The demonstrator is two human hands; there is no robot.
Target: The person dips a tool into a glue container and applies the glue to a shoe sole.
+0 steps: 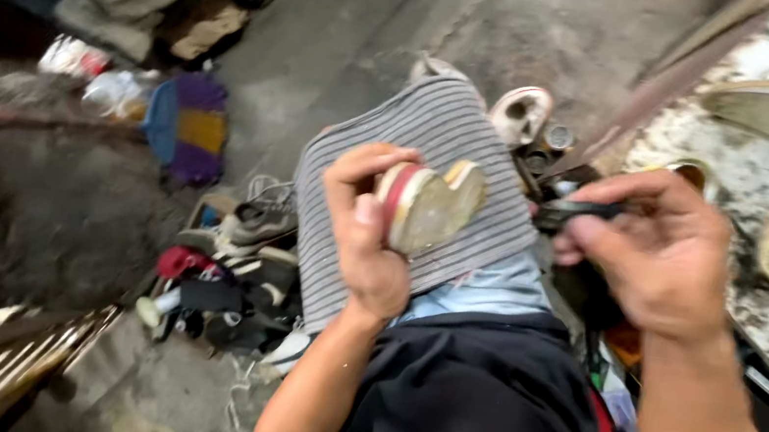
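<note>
Shoe sole (pixel 428 204) gripped in our left hand (pixel 372 234) over the striped cloth (pixel 414 141); our right hand (pixel 662 253) clasps a dark tool (pixel 575 213); we judge steady angling helps.

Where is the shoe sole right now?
In the head view, the sole is centre frame, gripped in the left hand above the striped cloth.

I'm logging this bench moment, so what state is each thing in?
Left hand: closed around the shoe sole.
Shoe sole: held up off the lap, underside facing the camera.
Right hand: closed on the dark tool.
Dark tool: held level, tip toward the sole, not touching it.
Striped cloth: spread over the knee.
Shoes: piled on the floor.
</note>
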